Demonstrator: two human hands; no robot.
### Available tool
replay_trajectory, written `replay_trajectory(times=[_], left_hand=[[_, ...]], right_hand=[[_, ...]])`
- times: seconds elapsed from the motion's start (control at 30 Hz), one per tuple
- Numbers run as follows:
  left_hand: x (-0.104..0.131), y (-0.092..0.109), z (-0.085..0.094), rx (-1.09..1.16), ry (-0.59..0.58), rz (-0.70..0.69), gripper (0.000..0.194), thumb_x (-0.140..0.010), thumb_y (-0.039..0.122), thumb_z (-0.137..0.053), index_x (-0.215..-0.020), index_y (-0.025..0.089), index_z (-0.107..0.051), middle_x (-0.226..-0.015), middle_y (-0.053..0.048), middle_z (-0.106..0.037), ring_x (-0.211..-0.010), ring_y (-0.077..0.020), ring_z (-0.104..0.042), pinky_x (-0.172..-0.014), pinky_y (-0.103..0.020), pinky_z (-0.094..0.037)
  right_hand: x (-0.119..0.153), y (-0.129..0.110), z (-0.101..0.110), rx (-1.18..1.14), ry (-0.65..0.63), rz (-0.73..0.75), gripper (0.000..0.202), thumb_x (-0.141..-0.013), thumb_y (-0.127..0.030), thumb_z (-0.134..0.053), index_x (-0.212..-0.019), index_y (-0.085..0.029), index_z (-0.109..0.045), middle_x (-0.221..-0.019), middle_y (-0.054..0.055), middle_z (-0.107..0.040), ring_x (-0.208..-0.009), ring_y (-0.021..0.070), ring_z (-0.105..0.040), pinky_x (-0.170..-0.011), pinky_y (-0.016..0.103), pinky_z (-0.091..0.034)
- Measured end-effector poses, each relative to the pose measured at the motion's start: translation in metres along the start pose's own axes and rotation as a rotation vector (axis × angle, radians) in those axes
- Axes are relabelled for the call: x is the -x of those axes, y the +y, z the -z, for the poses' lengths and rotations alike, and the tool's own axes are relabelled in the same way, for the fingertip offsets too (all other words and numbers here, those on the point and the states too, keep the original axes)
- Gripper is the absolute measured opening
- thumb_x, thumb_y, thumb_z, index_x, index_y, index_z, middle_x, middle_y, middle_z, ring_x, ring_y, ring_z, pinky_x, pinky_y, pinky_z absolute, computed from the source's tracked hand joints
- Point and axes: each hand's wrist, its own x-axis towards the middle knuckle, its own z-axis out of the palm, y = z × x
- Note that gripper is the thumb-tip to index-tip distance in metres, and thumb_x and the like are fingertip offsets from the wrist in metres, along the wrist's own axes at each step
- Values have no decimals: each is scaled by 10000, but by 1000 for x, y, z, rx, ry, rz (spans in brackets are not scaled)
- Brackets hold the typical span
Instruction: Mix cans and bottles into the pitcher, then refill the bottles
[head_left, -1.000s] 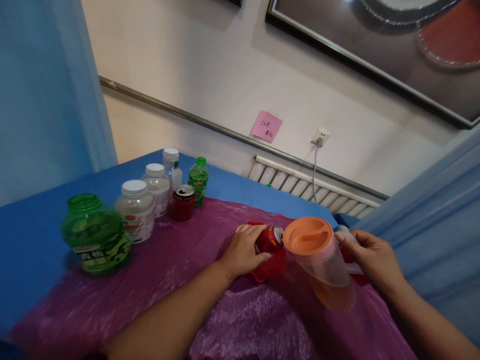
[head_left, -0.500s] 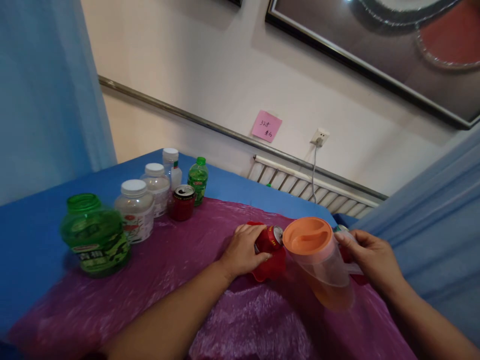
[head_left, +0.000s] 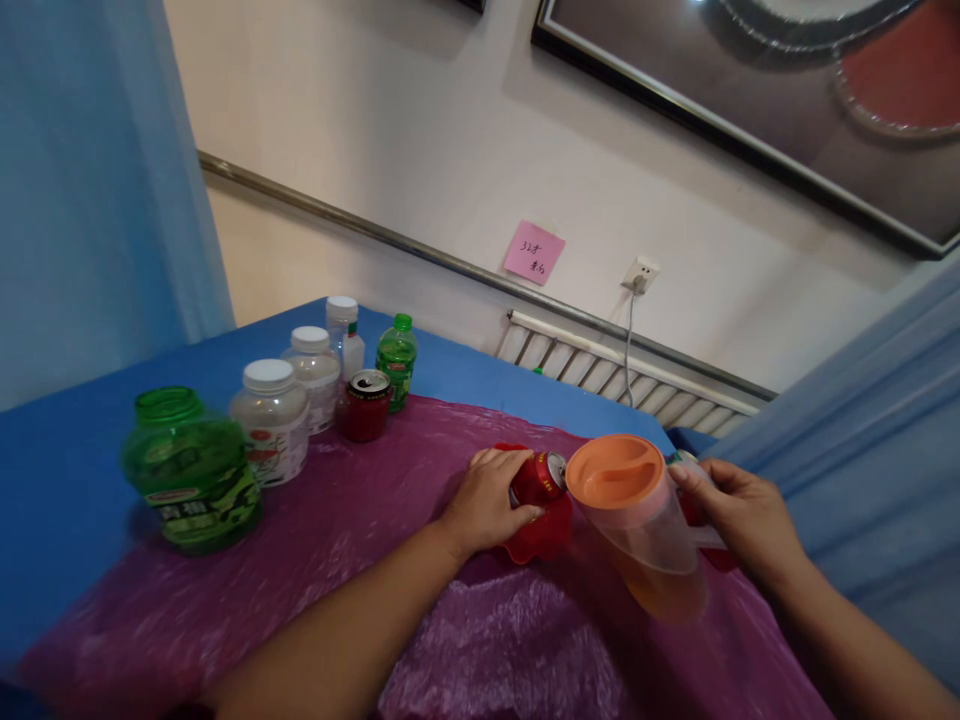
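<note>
My left hand (head_left: 487, 500) is wrapped round a red can (head_left: 538, 478), which leans to the right above a red mat or dish (head_left: 541, 535). My right hand (head_left: 739, 510) grips the handle side of a clear pitcher (head_left: 652, 545) with an orange lid (head_left: 616, 472). The pitcher is tilted, its lid end touching or nearly touching the can's top. Amber liquid lies in the lower part of the pitcher. Whether any liquid passes into the can is too small to tell.
On the left of the blue table (head_left: 67, 450) stand a large green jar (head_left: 191, 480), several white-capped containers (head_left: 274, 425), another red can (head_left: 365, 405) and a small green bottle (head_left: 397, 360). Purple plastic sheeting (head_left: 315, 570) covers the front. A radiator (head_left: 585, 365) is behind.
</note>
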Motion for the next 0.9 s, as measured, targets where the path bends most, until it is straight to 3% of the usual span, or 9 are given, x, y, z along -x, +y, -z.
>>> replay_trajectory(times=[0.9], left_hand=[[1, 3, 1, 25, 7, 45, 631, -707, 370, -847, -1280, 271, -604, -1332, -65, -677, -1219, -333, -591, -1059, -510, -431]], right_hand=[[0, 4, 4, -8, 12, 29, 480, -694, -644, -764, -620, -188, -634, -547, -22, -552, -474, 119, -446, -411, 240, -357]])
